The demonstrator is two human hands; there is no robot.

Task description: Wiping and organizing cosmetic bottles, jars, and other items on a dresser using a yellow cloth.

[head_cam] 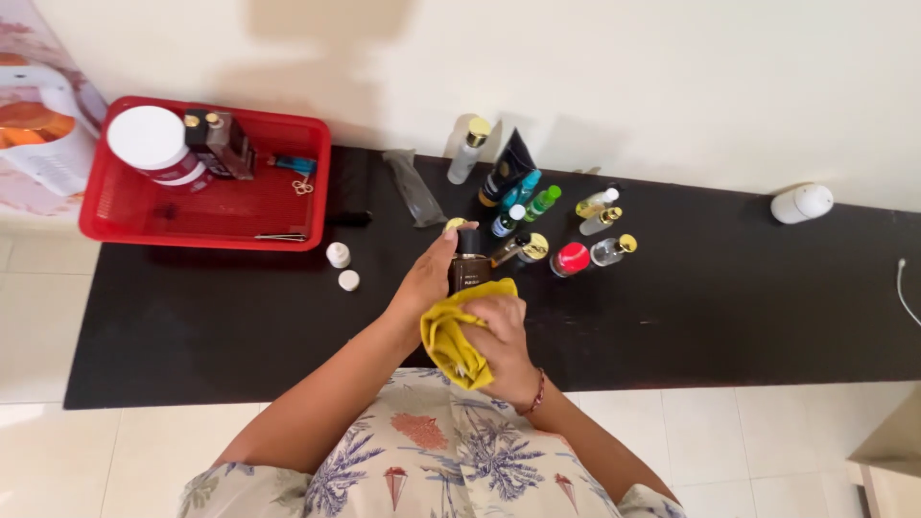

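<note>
Midframe, left hand (429,278) grips a dark bottle (469,267) while right hand (497,341) clutches a yellow cloth (449,338), apparently wiping; turning it likely follows.

Single head-worn view, steeply downward from above onto the black counter (240,326), wall beyond.

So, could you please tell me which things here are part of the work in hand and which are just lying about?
In hand:
- dark bottle, held by left hand
- yellow cloth, held by right hand

Lying about:
- red basket with white-lidded jar
- two white caps
- cluster of small bottles
- red-capped bottle
- white device
</note>
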